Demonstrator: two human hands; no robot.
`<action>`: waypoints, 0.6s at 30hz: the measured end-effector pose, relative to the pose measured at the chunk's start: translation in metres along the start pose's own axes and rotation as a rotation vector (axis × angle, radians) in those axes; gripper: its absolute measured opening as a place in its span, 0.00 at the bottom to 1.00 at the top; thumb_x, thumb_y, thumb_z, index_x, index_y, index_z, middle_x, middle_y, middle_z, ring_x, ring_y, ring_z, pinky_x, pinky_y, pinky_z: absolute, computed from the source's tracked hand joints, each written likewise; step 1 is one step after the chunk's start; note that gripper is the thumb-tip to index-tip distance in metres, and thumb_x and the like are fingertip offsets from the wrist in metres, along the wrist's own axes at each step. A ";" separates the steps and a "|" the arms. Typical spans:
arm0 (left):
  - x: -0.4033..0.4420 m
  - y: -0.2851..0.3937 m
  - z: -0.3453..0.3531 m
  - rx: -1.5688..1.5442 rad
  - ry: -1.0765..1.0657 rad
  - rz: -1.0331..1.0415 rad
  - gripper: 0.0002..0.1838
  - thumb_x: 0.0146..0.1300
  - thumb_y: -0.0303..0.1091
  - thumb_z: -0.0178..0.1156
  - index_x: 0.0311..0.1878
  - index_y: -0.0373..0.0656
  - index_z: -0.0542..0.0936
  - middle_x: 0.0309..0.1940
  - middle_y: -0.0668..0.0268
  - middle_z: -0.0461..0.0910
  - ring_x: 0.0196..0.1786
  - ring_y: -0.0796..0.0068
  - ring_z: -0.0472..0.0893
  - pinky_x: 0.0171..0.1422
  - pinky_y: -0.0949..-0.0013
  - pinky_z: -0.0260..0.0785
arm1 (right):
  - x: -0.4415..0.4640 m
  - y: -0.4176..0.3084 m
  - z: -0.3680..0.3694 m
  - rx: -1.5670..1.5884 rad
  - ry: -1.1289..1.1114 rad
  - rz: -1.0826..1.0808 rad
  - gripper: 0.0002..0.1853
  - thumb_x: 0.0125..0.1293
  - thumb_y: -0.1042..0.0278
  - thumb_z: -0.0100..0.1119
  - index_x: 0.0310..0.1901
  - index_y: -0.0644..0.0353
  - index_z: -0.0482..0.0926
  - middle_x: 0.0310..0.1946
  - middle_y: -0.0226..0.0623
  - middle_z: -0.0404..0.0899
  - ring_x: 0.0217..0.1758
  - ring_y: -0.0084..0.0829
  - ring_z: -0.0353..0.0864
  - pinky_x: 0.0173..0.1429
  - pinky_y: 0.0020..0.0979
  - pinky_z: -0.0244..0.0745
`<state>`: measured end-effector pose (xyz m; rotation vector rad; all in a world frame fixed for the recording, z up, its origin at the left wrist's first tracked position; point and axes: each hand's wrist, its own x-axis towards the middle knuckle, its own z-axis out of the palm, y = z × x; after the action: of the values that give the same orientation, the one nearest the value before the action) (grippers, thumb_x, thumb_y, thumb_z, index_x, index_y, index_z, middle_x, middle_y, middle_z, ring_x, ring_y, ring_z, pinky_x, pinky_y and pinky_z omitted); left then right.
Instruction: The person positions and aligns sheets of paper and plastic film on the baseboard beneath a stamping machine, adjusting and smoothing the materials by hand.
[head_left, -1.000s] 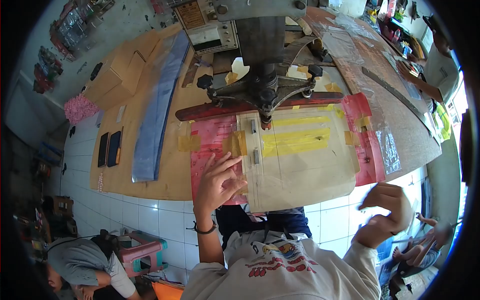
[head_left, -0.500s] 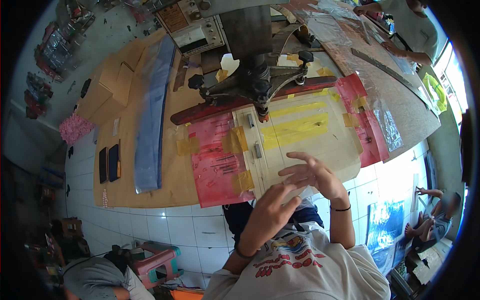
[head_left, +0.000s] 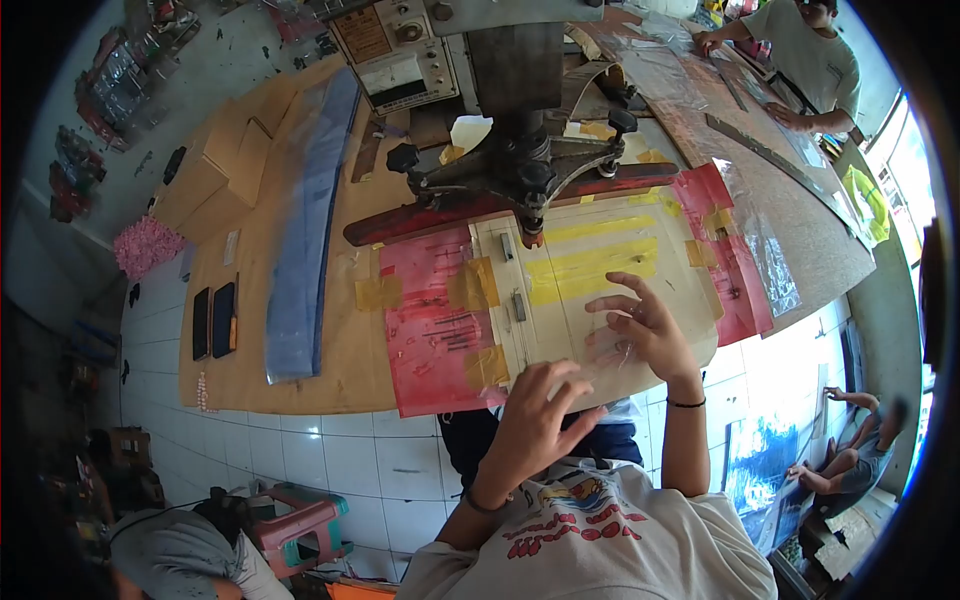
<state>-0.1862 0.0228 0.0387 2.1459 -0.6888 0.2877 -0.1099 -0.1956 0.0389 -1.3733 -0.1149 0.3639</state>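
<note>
My right hand (head_left: pixel 655 335) is over the right part of a pale worktop board (head_left: pixel 660 295), fingers bent around a small piece of clear plastic (head_left: pixel 612 350). The plastic is thin and glossy, so its outline is hard to make out. My left hand (head_left: pixel 542 415) hovers at the board's front edge, fingers curved and apart, with nothing visible in it. Yellow tape strips (head_left: pixel 590 270) and two small metal blocks (head_left: pixel 519 306) lie on the board. Red sheets (head_left: pixel 435 335) are taped at both sides. A black press head (head_left: pixel 525 175) with a long red bar (head_left: pixel 430 217) stands just behind.
Blue plastic film (head_left: pixel 305 240) lies at the left, beside two dark phone-like objects (head_left: pixel 213 322) and a cardboard box (head_left: pixel 215 170). A control box (head_left: pixel 395 55) sits by the press. A person (head_left: pixel 815 75) works at the far right; others sit low on both sides.
My right hand has moved forward over the board, the clear plastic going with it. My hands are farther apart, and my left hand has shifted slightly back toward my body.
</note>
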 end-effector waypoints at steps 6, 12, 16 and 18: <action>0.032 -0.017 -0.025 0.006 0.201 -0.054 0.18 0.71 0.35 0.63 0.59 0.37 0.78 0.57 0.51 0.78 0.61 0.49 0.78 0.67 0.52 0.69 | 0.006 -0.003 0.016 0.244 -0.096 -0.227 0.41 0.75 0.83 0.48 0.83 0.52 0.40 0.68 0.57 0.72 0.53 0.41 0.88 0.47 0.37 0.92; 0.051 -0.035 -0.027 0.153 0.053 -0.092 0.25 0.74 0.39 0.60 0.70 0.40 0.74 0.66 0.49 0.74 0.73 0.49 0.70 0.76 0.48 0.62 | 0.008 0.004 0.035 -0.091 0.247 -0.094 0.41 0.73 0.86 0.44 0.82 0.53 0.39 0.61 0.53 0.76 0.49 0.39 0.90 0.46 0.36 0.90; 0.054 -0.052 -0.009 0.449 -0.142 -0.034 0.28 0.75 0.50 0.57 0.72 0.43 0.74 0.74 0.52 0.70 0.79 0.52 0.64 0.83 0.44 0.49 | 0.012 0.016 0.028 -0.425 0.245 -0.051 0.37 0.71 0.85 0.49 0.80 0.57 0.51 0.60 0.52 0.76 0.44 0.38 0.90 0.41 0.33 0.85; 0.057 -0.058 -0.005 0.511 -0.270 -0.090 0.35 0.75 0.60 0.52 0.73 0.43 0.74 0.78 0.54 0.65 0.82 0.55 0.60 0.87 0.44 0.39 | 0.015 0.017 0.029 -0.553 0.273 -0.027 0.34 0.69 0.84 0.52 0.77 0.59 0.61 0.61 0.53 0.76 0.47 0.41 0.89 0.45 0.36 0.84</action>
<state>-0.1062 0.0337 0.0278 2.7305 -0.7230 0.1332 -0.1070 -0.1614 0.0263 -1.9517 -0.0060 0.1177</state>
